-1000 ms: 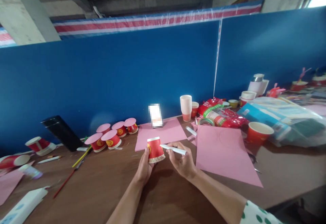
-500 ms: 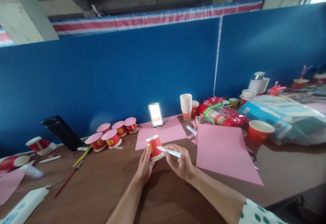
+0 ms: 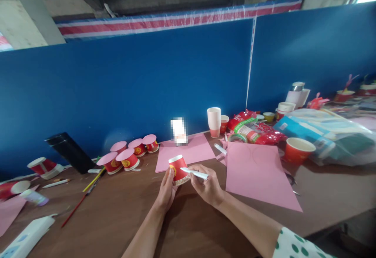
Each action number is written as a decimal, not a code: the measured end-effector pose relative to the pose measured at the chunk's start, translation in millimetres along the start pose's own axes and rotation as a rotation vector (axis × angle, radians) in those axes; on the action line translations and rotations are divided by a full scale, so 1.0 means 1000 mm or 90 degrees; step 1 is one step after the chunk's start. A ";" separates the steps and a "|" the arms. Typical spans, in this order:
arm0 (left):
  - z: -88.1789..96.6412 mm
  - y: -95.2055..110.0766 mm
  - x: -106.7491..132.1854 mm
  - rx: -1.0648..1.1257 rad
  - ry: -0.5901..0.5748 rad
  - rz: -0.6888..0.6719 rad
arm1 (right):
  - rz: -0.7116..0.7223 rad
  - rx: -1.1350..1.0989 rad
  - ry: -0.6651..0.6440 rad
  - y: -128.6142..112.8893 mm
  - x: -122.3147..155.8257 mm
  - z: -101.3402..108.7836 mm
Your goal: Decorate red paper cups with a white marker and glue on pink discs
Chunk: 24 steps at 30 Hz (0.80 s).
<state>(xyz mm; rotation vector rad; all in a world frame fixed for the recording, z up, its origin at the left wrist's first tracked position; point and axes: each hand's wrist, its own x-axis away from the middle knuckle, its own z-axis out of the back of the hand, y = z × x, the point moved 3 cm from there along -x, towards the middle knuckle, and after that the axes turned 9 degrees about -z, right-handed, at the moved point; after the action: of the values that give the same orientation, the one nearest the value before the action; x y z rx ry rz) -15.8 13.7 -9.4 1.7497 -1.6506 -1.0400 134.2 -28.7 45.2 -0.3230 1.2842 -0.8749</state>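
Note:
A red and white paper cup (image 3: 179,170), with a yellow emblem and a zigzag band along its lower edge, is held tilted above the table. Fingers of my left hand (image 3: 167,187) wrap its left side and partly hide the emblem. My right hand (image 3: 207,185) grips a white marker (image 3: 196,173) like a pen, its tip end at the cup's right side. Whether the tip touches the cup I cannot tell. Behind the cup lies pink paper (image 3: 195,150). A larger pink sheet (image 3: 258,172) is right of my right hand.
Several cups with pink discs (image 3: 127,154) stand at the back left, near a black tumbler (image 3: 70,152). Brushes (image 3: 94,181) and a power strip (image 3: 28,236) lie left. On the right are a red packet (image 3: 255,129), an orange cup (image 3: 299,150) and scissors (image 3: 290,179).
The view has shifted very slightly. Both hands, the cup and the marker keep nearly the same positions.

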 end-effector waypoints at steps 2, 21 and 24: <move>-0.001 0.001 0.001 0.001 0.008 0.004 | -0.003 0.006 0.004 0.001 0.000 0.000; -0.009 0.005 0.002 0.039 0.009 0.014 | -0.033 0.038 0.038 0.007 -0.002 0.006; -0.010 0.006 0.002 0.039 0.003 0.017 | -0.041 0.042 0.035 0.009 -0.002 0.006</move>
<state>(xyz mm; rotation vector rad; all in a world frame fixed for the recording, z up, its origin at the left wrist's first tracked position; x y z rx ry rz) -11.6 9.4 0.9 1.7622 -1.7148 -0.9817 143.6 -23.0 42.1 -0.2916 1.2985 -0.9835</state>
